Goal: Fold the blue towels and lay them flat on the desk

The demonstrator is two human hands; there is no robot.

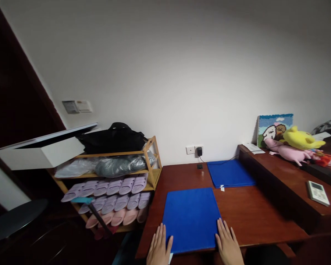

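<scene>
A blue cloth (191, 219), squarish and spread flat, lies near the front edge of the reddish-brown wooden table (245, 213). At its lower left corner rests my left hand (159, 244), palm down with the fingers stretched out and the thumb on the cloth. My right hand (227, 241) lies flat along the cloth's right edge, fingers extended, touching the border. A small white tag (170, 258) shows beside my left thumb. Farther back on the table is a second blue cloth (230, 173), seemingly folded, with a white tag (222, 188) at its front edge.
A wooden rack (153, 162) on the left holds slippers (128, 184), a black bag (114, 138) and a white box (41, 152). To the right, a raised ledge (278, 173) carries plush toys (289, 149), a picture and a remote (318, 193). A cable runs from the wall plug (199, 151).
</scene>
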